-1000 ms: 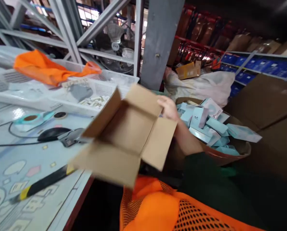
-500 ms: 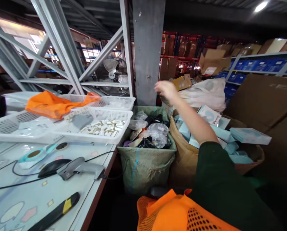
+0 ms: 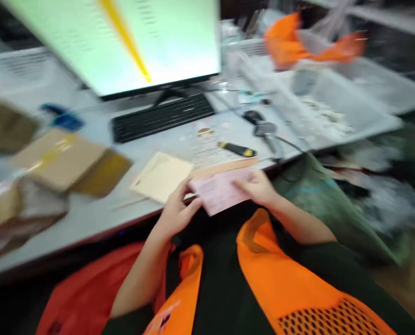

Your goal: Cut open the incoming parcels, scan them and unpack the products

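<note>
Both of my hands hold a pink paper slip (image 3: pixel 220 190) at the near edge of the grey table (image 3: pixel 99 214). My left hand (image 3: pixel 179 209) pinches its left end and my right hand (image 3: pixel 258 186) grips its right end. A pale cardboard sheet (image 3: pixel 160 176) lies on the table just behind the slip. The picture is smeared by motion.
A lit monitor (image 3: pixel 123 42) and black keyboard (image 3: pixel 161 116) stand behind. Brown boxes (image 3: pixel 64 158) lie at the left. A black-and-yellow knife (image 3: pixel 237 149), a scanner (image 3: pixel 263 129), white baskets (image 3: pixel 332 100) with an orange cloth (image 3: pixel 291 39) and a green bin (image 3: pixel 319 195) are at the right.
The view swung left from the bins to the desk. My right hand let the open cardboard box fly off, then came back; both hands now hold a pink slip.
</note>
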### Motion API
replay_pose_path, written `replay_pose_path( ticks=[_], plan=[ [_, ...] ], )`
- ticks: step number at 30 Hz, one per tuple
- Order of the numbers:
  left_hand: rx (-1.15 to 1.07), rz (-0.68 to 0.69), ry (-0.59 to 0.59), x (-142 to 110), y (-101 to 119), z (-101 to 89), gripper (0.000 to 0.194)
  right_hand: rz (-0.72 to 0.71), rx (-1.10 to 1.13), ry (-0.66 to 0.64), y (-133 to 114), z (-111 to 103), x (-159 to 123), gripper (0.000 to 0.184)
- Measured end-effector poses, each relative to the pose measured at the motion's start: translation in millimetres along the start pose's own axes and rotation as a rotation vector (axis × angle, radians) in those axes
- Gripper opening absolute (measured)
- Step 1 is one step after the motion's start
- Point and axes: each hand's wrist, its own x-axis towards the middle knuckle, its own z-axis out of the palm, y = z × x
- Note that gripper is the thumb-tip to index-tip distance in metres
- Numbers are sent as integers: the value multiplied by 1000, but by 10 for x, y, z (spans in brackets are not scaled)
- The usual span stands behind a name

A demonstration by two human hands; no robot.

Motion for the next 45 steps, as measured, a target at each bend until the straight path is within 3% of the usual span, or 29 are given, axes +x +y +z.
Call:
replay_pose_path(
  ticks=[2,4,6,8,11,14,17,19,23,25,28,31,33,35,39,45],
  plan=[
    [246,-55,127,-337,-129,-348,71,-3,67,62,230,-57,178,35],
    [509,-120,172,-544,-253,-485,77,-55,123,206,404,-88,310,34],
    [650,-217,158,-642,-382,-450,83,-110,159,327,517,-80,340,36],
    [698,-274,164,-663,-500,-330,80,-121,161,329,597,-44,302,34],
    [722,-254,239,-643,-621,-201,64,-98,129,286,693,18,232,30],
    [717,-189,337,-611,-636,-284,56,-89,102,278,731,40,217,32],
    [642,-148,523,-511,-547,-547,53,-141,89,264,639,66,273,33],
    [509,-197,630,-395,-474,-758,59,-239,98,260,490,131,350,35],
    [261,-321,585,-165,-402,-1058,65,-461,137,176,92,417,566,33],
    [229,-325,579,-100,-386,-1076,61,-539,147,85,-70,611,703,28],
    [128,-273,741,-59,-326,-956,42,-612,112,-62,-199,885,951,24],
    [78,-75,909,-52,-225,-823,18,-657,76,-169,-252,1063,1172,23],
    [125,79,853,-59,-160,-804,21,-681,91,-209,-302,1120,1251,20],
    [170,129,739,-75,-107,-848,29,-702,118,-244,-379,1142,1272,16],
    [270,25,550,-129,1,-1021,30,-762,204,-330,-560,1132,1267,10],
    [285,-66,440,-205,167,-1146,38,-689,129,-601,-778,1113,1410,12]
  ],
)
